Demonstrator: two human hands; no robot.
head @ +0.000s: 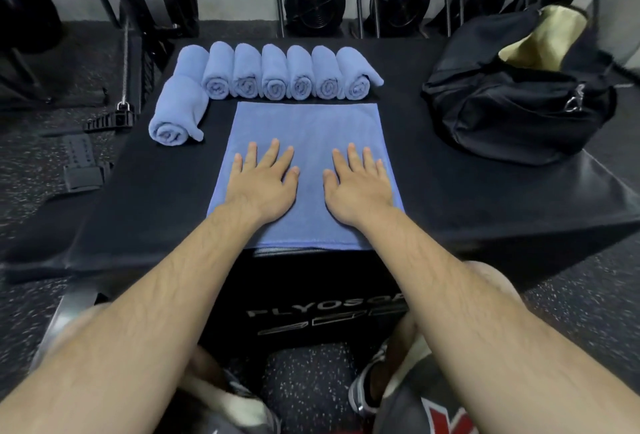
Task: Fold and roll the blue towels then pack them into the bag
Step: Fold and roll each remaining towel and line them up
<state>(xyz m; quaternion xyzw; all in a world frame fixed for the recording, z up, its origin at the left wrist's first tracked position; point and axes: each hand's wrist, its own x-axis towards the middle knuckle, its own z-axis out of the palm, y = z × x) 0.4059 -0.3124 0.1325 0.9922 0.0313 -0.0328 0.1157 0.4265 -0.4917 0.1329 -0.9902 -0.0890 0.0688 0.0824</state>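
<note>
blue towel [304, 128] under both flat hands [265, 187]

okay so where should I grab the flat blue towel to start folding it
Probably the two near corners. The flat blue towel lies spread on the black box, its near edge at the box's front, with left hand and right hand flat on it. Pinch from your side, lift away.

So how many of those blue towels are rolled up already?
8. Seven rolled towels sit side by side along the back of the black platform, and one more roll lies in front of the row's left end. The bag may hide others.
</note>
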